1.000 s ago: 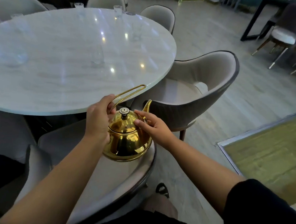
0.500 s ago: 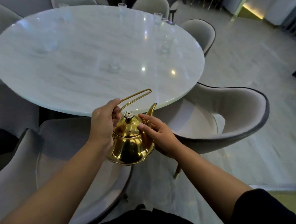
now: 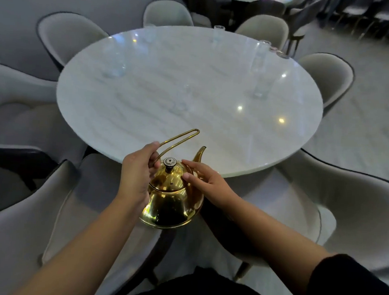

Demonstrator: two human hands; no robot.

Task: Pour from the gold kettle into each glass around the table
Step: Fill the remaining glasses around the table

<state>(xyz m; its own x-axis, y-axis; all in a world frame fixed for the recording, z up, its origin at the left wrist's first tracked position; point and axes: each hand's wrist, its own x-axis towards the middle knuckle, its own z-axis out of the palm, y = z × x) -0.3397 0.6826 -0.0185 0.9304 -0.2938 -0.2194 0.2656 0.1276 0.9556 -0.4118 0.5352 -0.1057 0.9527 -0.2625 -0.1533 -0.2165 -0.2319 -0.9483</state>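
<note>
The gold kettle (image 3: 171, 200) hangs upright in front of me, just off the near edge of the round white marble table (image 3: 145, 113). My left hand (image 3: 135, 176) grips the base of its wire loop handle. My right hand (image 3: 206, 185) rests flat against the lid and shoulder beside the spout, which points toward the table. Several clear glasses stand around the table, blurred: one at the left (image 3: 113, 62), one at the right (image 3: 261, 83), one in the middle (image 3: 182, 99), two at the far rim (image 3: 217, 32) (image 3: 264, 46).
Grey upholstered chairs ring the table: one right below the kettle (image 3: 68, 219), one at the near right (image 3: 343, 211), others at the far left (image 3: 69, 32) and far right (image 3: 325, 75). Another dark table with chairs stands beyond.
The view has swung left and the table now lies straight ahead and closer. Both hands keep the same hold on the kettle, which has moved toward the table edge.
</note>
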